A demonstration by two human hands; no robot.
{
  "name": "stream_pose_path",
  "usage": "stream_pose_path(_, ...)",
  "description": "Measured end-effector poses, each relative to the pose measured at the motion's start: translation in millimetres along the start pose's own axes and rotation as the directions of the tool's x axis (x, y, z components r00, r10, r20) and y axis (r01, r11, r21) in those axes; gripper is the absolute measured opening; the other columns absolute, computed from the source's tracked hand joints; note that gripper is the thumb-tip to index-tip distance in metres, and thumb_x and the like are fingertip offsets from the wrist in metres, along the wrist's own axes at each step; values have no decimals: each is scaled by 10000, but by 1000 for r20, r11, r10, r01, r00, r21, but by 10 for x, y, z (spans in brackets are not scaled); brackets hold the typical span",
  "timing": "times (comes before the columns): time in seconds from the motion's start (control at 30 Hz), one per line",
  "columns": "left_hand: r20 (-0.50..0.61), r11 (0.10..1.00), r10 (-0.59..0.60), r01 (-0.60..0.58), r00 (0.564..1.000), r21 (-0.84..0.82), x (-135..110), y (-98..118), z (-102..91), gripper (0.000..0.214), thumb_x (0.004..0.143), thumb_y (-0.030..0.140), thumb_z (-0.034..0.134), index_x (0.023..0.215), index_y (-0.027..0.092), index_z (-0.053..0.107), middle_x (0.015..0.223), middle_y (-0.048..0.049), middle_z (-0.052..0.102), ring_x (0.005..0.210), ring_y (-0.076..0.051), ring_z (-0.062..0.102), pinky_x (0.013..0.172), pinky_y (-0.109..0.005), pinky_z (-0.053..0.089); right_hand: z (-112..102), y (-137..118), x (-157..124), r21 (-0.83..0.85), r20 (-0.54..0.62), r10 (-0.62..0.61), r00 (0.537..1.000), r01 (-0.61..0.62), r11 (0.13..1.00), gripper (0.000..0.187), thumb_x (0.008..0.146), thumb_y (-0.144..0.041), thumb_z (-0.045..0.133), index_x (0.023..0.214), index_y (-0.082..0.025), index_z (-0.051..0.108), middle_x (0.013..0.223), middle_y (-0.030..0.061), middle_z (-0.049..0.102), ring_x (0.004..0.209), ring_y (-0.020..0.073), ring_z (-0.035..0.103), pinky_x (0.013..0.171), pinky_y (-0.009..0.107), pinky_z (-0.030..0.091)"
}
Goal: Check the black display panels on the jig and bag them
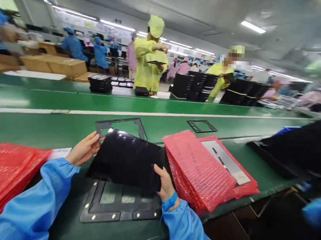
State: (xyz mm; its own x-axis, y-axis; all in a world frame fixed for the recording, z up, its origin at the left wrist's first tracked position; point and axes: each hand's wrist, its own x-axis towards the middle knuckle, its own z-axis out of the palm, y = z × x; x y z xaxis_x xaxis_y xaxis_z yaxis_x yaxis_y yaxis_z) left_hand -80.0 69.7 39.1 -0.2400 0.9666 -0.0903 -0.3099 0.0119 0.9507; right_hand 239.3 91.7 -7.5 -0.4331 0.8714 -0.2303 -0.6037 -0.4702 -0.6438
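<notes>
Right grip [165, 182] holds a glossy black rectangular panel [128, 159] at picture centre, not yet laid down; whether left grip [84, 148] pinches it, I cannot tell.

So the panel [128, 159] sits between the person's left hand [85, 148] and right hand [164, 180], over the far part of a tray [92, 206] lying on the bench [53, 131]. Just behind it there's a frame [143, 128], with a second frame [193, 127] farther back to the right. One bag pile [198, 165] is right of the panel, another pile [7, 172] way off left. Across the bench, black-box stacks [192, 85] stand between two co-workers [150, 58], cartons [63, 67] back left.
</notes>
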Motion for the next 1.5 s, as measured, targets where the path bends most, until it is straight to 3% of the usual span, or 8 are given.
stream_pose_path(0.3, -27, 982, -153, 149, 988, -114, -875, -123, -42, 480, 887, 258, 571, 1357, 263, 477, 1206, -108, 664, 1055, -246, 655, 800, -339, 582, 73, -221, -405, -87, -263, -192, 946, 175, 981, 404, 776, -269, 716, 1171, -258, 633, 1029, 13, 744, 1069, 237, 661, 960, 449, 528)
stream_pose_path(0.67, 55, 898, -427, 430, 903, -89, -1145, -522, 97, 550, 841, 269, 628, 1363, 243, 456, 1166, -111, 674, 1023, -250, 659, 821, -391, 567, -111, -522, -638, -367, -304, -427, 852, 309, 877, 417, 802, -405, 657, 1158, -188, 651, 1126, 79, 705, 1178, 296, 588, 999, 494, 491)
stream_pose_path(0.83, -105, 850, -296, 312, 949, 424, -1098, -615, 68, 557, 818, 481, 586, 1309, 223, 540, 973, -84, 687, 945, -284, 646, 764, -366, 538, -143, -527, -641, -334, -417, -436, 798, 312, 890, 377, 778, -399, 687, 1088, -183, 677, 1092, 73, 718, 1162, 283, 601, 1022, 490, 470)
stream_pose_path(1.0, -111, 432, 35, 85, 993, 898, -1047, -655, 38, 584, 830, 551, 502, 1334, 257, 528, 1120, -82, 577, 1044, -306, 586, 940, -379, 437, -87, -494, -669, -317, -417, -381, 825, 261, 912, 341, 773, -383, 689, 1052, -186, 692, 1055, 73, 731, 1122, 285, 627, 1002, 488, 488)
stream_pose_path(1.1, -62, 662, -1, 47, 998, 748, -1066, -551, 119, 578, 863, 560, 451, 1328, 227, 531, 1176, -95, 583, 1087, -285, 563, 894, -347, 465, -10, -420, -718, -302, -375, -341, 862, 234, 924, 423, 762, -322, 700, 1169, -220, 641, 1109, 46, 715, 1112, 258, 635, 1012, 470, 481)
stream_pose_path(1.2, 65, 940, -233, 208, 970, 269, -1095, -400, 229, 646, 878, 630, 357, 1338, 205, 515, 1164, -112, 641, 1055, -288, 595, 790, -347, 505, 35, -301, -775, -304, -276, -235, 932, 147, 941, 521, 753, -267, 713, 1257, -247, 586, 1151, 53, 698, 1083, 263, 651, 1009, 490, 472)
stream_pose_path(1.37, 242, 895, -376, 419, 894, -156, -1112, -306, 286, 606, 893, 613, 358, 1261, 187, 582, 1097, -103, 696, 1058, -312, 624, 849, -421, 492, -38, -104, -781, -411, -187, -7, 982, -71, 909, 524, 762, -265, 725, 1262, -185, 588, 1127, 110, 702, 1053, 298, 658, 966, 506, 485)
stream_pose_path(1.5, 177, 961, -247, 265, 953, -83, -1109, -414, 232, 507, 854, 360, 589, 1331, 202, 511, 1152, -84, 676, 1060, -273, 620, 924, -398, 452, -117, -2, -663, -788, -108, -208, 972, 44, 614, 563, 779, -345, 711, 1296, -186, 557, 1216, 109, 657, 1128, 284, 605, 1024, 496, 424)
